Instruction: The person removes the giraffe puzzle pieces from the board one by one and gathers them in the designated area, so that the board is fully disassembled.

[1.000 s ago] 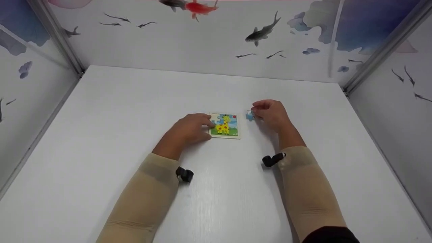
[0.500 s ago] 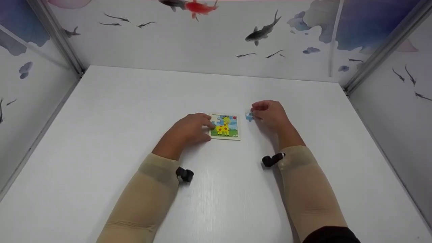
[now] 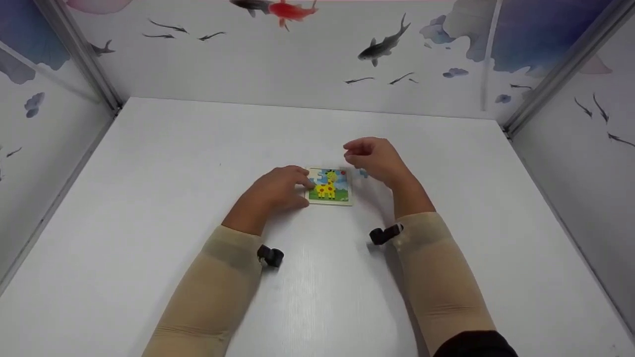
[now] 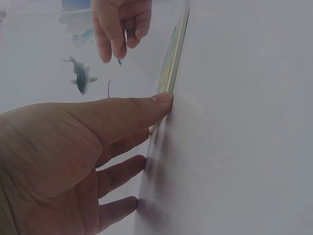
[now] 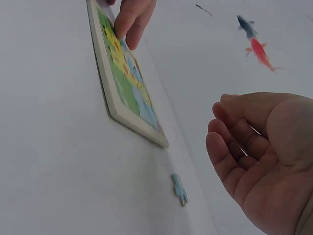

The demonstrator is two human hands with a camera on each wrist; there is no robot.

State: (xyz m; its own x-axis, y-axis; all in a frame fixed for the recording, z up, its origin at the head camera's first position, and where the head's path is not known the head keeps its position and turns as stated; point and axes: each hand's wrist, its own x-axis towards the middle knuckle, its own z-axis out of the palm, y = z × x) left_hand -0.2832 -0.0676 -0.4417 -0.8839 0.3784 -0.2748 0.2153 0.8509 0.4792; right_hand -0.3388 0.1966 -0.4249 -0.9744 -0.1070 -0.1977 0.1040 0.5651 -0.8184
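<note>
one giraffe puzzle (image 3: 329, 187) lies flat, head-end pointing away.

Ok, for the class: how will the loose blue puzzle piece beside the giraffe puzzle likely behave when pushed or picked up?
The puzzle piece looks small and thin, so it is probably light. It lies flat on the table, so a push would likely slide it rather than roll it.

Left forearm (image 3: 208, 287) angled inward, left grip (image 3: 278, 189) low, back uppermost, thumb (image 4: 129, 111) spread from the lightly bent fingers (image 4: 122, 175), right forearm (image 3: 441, 272) slanting inward, right grip (image 3: 378, 158) raised, bent inward at the wrist (image 3: 414, 196), fingers curled, thumb tip close to forefinger (image 5: 230, 120)
</note>
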